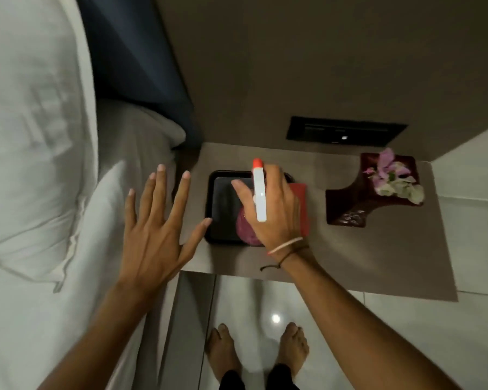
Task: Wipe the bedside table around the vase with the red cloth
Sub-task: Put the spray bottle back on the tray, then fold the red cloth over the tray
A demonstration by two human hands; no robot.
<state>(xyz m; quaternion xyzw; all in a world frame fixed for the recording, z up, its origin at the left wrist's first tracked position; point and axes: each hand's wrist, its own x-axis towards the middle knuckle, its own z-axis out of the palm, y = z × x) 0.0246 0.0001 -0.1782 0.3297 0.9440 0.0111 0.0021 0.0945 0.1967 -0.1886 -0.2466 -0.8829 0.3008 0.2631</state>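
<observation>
Right now the right hand (268,204) hangs low over the black tray (220,206) on the bedside counter (378,257), and a white stick-like device with an orange tip (259,190) lies along its back. Whether that grip has closed on anything I cannot tell, since the palm hides the fingers' undersides. The red cloth (300,204) sits directly beneath and just to the right of this hand, a flat red edge showing past the knuckles; a rounder purplish patch shows under the wrist. The left hand (158,218) hovers spread wide and empty, off to the left near the bed (40,136), farther from the cloth. The vase (361,195) with pale flowers stands farther right of the right hand, apart from it. I'd judge the right hand is the one placed to take the cloth, then sweep rightward toward the vase's base.
</observation>
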